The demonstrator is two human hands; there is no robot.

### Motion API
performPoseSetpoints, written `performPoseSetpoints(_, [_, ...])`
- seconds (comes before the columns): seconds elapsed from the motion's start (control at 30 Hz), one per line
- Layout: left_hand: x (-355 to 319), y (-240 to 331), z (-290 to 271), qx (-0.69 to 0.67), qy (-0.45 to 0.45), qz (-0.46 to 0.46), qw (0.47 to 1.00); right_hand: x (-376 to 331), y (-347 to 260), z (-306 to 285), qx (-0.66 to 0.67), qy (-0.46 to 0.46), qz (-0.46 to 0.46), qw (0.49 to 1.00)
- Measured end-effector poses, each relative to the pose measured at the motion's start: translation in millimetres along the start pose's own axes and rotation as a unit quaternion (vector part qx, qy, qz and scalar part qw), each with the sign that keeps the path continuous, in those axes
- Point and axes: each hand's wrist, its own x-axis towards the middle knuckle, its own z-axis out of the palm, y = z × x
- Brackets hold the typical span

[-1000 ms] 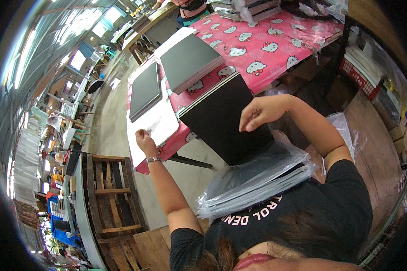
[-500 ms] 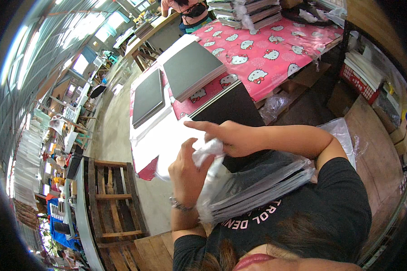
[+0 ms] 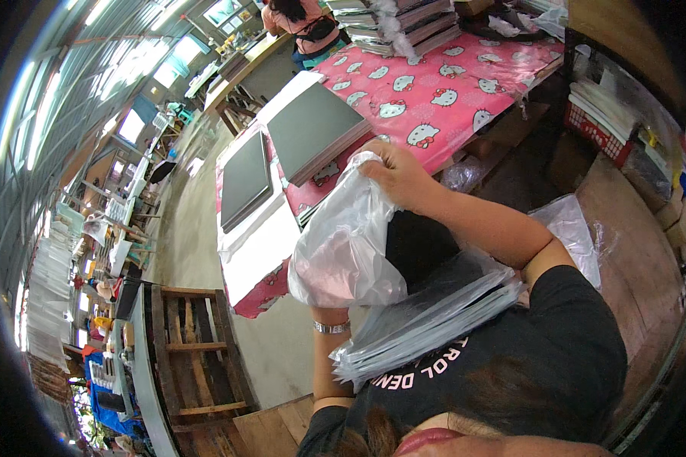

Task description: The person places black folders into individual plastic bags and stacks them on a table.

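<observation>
A thin translucent white plastic bag (image 3: 351, 228) hangs spread over my left hand (image 3: 337, 257), which shows only faintly through it; its fingers cannot be made out. A silver wristband (image 3: 331, 328) is on that wrist. My right hand (image 3: 395, 177) is closed on the bag's upper edge. Behind the bag is a black flat panel (image 3: 419, 247), partly hidden. Across my lap lies a stack of clear plastic sleeves (image 3: 434, 324). Just past my right hand, a stack of dark grey boards (image 3: 316, 126) rests on the pink patterned tablecloth (image 3: 427, 110), beside a thinner grey stack (image 3: 248, 183).
White sheets (image 3: 263, 244) lie under the thinner stack. Tall piles (image 3: 404, 27) stand at the table's far end, near a person (image 3: 305, 30). At left is a wooden pallet (image 3: 198, 346). A red crate (image 3: 598, 129) and crumpled plastic (image 3: 572, 228) are at right.
The bag, bunched between my hands before, is now opened out over my left hand. My right hand has moved up and away, pulling its edge.
</observation>
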Motion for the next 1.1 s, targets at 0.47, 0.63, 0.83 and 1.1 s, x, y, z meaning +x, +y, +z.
performPoseSetpoints(0.47, [11.3, 44.8, 42.6, -0.05, -0.087, -0.078, 0.992, -15.8, -81.0, 11.3, 0.038, -0.132, -0.155, 0.978])
performPoseSetpoints(0.63, [47.4, -5.4, 20.2, -0.012, -0.18, -0.098, 0.979, -41.9, -28.2, 59.6, -0.269, -0.217, -0.44, 0.829])
performPoseSetpoints(0.83, [28.1, -10.3, 71.8, 0.301, -0.137, 0.084, 0.94, -54.7, -18.5, 50.4, -0.33, -0.149, -0.395, 0.844])
performPoseSetpoints(1.1, [7.8, 46.5, 56.2, 0.152, 0.002, 0.048, 0.987, 3.5, 18.3, -51.4, -0.294, -0.089, 0.033, 0.951])
